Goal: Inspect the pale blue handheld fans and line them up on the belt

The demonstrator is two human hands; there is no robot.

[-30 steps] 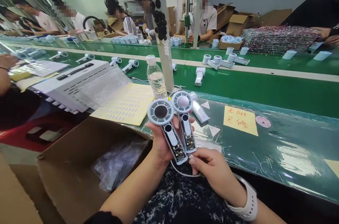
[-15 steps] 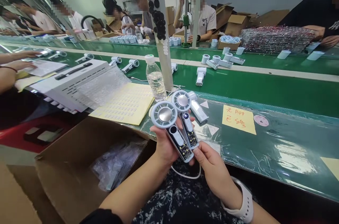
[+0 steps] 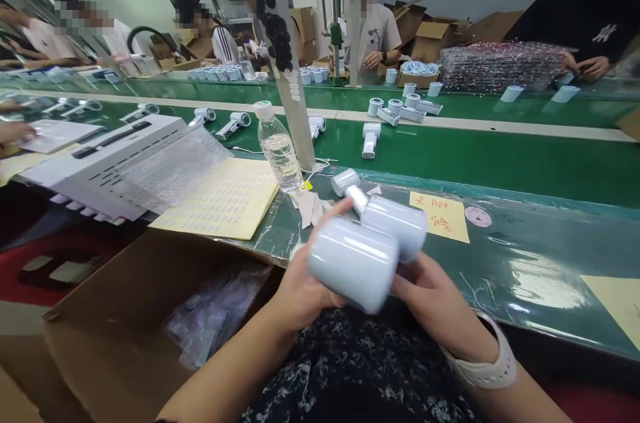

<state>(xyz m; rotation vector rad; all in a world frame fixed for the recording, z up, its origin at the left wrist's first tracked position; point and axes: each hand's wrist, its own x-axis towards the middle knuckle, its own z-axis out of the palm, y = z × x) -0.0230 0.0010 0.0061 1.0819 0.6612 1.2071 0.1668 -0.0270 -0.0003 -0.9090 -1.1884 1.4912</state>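
Two glossy light-blue cylindrical fan heads fill the space between my hands, the nearer one (image 3: 354,262) overlapping the farther one (image 3: 397,223). My left hand (image 3: 305,283) is wrapped round the nearer fan from the left, its handle hidden. Behind the fans, my right hand (image 3: 433,293) is closed at the lower right; the fans cover its fingertips, so what it grips is partly hidden. Another handheld fan (image 3: 346,182) lies on the bench just beyond. A crumpled pale tissue (image 3: 311,208) is left of the fans.
On the bench (image 3: 505,243) are a water bottle (image 3: 281,153), a yellow sticker sheet (image 3: 225,200), a white case (image 3: 115,163) and a handwritten note (image 3: 443,215). An open carton (image 3: 115,316) holds plastic bags. More fans lie on the green belt (image 3: 450,156); people sit opposite.
Both fans have been turned over, from their metal discs and exposed circuit boards to their smooth cylindrical sides. They are nearer the camera, and my right hand has moved right and up.
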